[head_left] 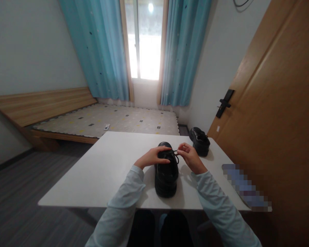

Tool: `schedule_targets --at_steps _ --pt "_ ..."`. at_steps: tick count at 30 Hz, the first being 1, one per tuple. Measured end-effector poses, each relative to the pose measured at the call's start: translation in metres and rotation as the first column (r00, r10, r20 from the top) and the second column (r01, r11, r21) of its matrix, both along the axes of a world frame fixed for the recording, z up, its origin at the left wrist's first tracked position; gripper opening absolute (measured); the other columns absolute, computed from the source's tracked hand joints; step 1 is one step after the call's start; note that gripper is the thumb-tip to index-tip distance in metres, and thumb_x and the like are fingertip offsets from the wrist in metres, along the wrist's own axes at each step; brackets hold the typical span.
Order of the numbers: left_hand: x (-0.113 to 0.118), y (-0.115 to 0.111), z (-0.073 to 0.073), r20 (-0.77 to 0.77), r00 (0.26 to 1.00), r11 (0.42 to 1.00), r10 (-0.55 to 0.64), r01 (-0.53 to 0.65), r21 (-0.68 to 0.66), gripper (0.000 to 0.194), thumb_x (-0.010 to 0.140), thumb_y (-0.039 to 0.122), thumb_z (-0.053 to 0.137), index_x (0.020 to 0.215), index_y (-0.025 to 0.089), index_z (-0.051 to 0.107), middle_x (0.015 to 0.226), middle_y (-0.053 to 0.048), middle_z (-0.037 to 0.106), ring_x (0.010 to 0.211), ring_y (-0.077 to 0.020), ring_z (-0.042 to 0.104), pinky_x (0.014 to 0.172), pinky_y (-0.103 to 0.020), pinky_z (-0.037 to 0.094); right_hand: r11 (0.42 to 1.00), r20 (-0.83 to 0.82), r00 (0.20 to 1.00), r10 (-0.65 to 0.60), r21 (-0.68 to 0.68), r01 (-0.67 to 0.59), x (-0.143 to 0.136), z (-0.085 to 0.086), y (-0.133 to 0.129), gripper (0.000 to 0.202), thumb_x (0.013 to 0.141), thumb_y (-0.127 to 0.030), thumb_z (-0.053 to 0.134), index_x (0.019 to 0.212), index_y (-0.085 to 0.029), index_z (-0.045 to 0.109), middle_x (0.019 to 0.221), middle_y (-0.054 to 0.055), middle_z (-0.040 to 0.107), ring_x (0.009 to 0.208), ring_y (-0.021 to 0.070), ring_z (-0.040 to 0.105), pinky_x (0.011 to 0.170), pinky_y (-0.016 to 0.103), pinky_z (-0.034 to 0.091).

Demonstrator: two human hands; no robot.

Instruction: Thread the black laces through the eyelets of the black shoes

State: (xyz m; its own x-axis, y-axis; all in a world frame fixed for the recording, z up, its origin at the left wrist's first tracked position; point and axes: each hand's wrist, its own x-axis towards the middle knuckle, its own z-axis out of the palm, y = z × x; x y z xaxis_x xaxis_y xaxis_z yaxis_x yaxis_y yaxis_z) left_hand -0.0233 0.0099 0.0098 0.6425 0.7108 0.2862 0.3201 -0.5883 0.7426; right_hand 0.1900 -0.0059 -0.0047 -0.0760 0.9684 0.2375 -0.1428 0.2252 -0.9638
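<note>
A black lace-up shoe (166, 181) stands on the white table in front of me, its toe facing away. My left hand (152, 156) lies across the top of it from the left, fingers over the laced part and thumb lower down, steadying it. My right hand (192, 158), just off the shoe's right side, is closed in a pinch on a black shoelace (175, 151) drawn out to the right. A loop of lace hangs below that pinch. My left fingers partly hide the lacing. The matching black shoe (201, 144) stands farther back, right of my right hand.
The white table (92, 175) reaches to a bed (123, 120) with a small white object (106, 127) on it. A pixelated flat item (244, 188) lies along the table's right edge. A wooden door (278, 113) stands close on the right.
</note>
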Motion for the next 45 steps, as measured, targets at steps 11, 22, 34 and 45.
schedule_targets --at_steps 11,22,34,45 --pt "-0.001 0.001 -0.001 0.006 1.0 1.0 -0.014 0.014 0.014 0.059 0.071 0.039 0.071 0.125 0.021 0.057 0.129 -0.007 0.059 0.121 -0.0234 0.051 0.106 -0.036 0.035 0.998 -0.181 0.983 -0.022 -0.064 0.011 0.001 0.016 -0.008 0.023 0.062 -0.025 0.071 0.073 -0.02 0.051 0.067 -0.004 0.051 0.061 0.012 0.058 0.067 0.031 0.053" --pt "-0.001 0.0 0.0 -0.003 1.0 1.0 -0.013 0.013 0.009 0.059 0.072 0.039 0.071 0.125 0.02 0.056 0.129 -0.007 0.058 0.121 -0.0232 0.051 0.106 -0.036 0.035 0.999 -0.285 0.958 -0.031 -0.028 0.025 0.005 0.014 -0.005 0.02 0.066 -0.024 0.069 0.077 -0.022 0.052 0.065 -0.005 0.046 0.056 0.0092 0.047 0.053 0.025 0.045" --pt "-0.002 0.0 -0.002 -0.006 1.0 1.0 -0.002 0.002 -0.009 0.06 0.071 0.041 0.071 0.126 0.022 0.055 0.129 -0.007 0.058 0.12 -0.0246 0.052 0.105 -0.037 0.036 0.996 -0.236 0.969 -0.075 0.024 0.082 0.004 0.017 -0.005 0.026 0.066 -0.031 0.07 0.077 -0.024 0.048 0.066 -0.004 0.051 0.048 0.0082 0.04 0.036 0.019 0.024" --pt "-0.002 0.003 -0.006 -0.015 1.0 1.0 0.001 -0.001 -0.003 0.062 0.071 0.043 0.071 0.126 0.021 0.055 0.129 -0.007 0.059 0.12 -0.0249 0.052 0.105 -0.037 0.037 0.981 -0.17 0.97 -0.174 0.052 0.185 0.003 0.014 -0.006 0.025 0.068 -0.032 0.071 0.079 -0.021 0.051 0.075 -0.001 0.064 0.038 0.0024 0.031 0.035 0.02 0.019"
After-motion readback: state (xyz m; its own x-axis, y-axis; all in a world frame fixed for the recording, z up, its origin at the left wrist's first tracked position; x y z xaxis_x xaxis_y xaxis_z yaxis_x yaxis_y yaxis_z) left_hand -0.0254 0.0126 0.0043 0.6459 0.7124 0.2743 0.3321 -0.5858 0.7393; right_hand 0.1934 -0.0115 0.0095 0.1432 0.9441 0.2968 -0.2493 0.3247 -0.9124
